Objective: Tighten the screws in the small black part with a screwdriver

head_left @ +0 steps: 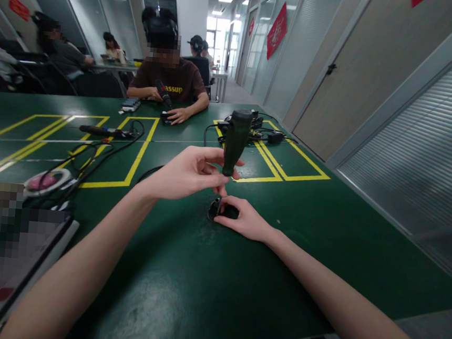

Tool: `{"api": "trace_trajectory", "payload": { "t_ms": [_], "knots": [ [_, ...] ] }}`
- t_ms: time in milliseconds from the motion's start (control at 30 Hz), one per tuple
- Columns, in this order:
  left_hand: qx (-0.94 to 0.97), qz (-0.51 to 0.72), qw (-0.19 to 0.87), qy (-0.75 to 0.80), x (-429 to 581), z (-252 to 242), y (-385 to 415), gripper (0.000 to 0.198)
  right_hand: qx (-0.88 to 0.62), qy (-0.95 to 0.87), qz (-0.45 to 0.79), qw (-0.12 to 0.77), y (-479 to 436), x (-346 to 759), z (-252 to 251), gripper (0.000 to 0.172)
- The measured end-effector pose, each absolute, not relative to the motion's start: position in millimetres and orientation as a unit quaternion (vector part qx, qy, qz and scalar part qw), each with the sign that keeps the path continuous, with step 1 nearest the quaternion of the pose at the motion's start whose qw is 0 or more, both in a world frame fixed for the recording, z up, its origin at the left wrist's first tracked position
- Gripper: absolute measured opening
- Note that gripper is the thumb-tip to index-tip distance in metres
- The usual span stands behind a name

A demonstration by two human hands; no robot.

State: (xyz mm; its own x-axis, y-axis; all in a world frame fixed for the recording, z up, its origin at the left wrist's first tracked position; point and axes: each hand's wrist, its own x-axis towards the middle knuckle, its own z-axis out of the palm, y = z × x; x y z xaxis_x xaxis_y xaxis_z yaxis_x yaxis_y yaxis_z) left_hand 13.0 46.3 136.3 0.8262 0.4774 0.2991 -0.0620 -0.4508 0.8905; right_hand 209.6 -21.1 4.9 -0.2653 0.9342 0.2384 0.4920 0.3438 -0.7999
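A screwdriver (237,139) with a thick dark handle stands nearly upright in the middle of the view. My left hand (188,174) has its fingers closed around the lower end of that handle. Below it, the thin shaft runs down to a small black part (213,208) on the green table. My right hand (247,219) pinches this part from the right and keeps it against the table top. Its exact kind is unclear, since my right fingers cover much of it.
Black cables with adapters (274,137) lie behind the screwdriver. At left are a corded tool (106,131), a roll of tape (48,181) and a blurred-out flat object (16,256). Across the green table (183,292), a person holds a power screwdriver (163,94) over a black part.
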Motion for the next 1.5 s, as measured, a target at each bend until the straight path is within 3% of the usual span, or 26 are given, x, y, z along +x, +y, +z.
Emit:
{"api": "trace_trajectory", "payload": {
  "t_ms": [1500],
  "knots": [
    [0.774, 0.230, 0.566, 0.168, 11.0, 133.9, 51.5, 0.028, -0.485, -0.737, 0.301, 0.362, -20.8, 210.0, 3.8, 0.022]
  ]
}}
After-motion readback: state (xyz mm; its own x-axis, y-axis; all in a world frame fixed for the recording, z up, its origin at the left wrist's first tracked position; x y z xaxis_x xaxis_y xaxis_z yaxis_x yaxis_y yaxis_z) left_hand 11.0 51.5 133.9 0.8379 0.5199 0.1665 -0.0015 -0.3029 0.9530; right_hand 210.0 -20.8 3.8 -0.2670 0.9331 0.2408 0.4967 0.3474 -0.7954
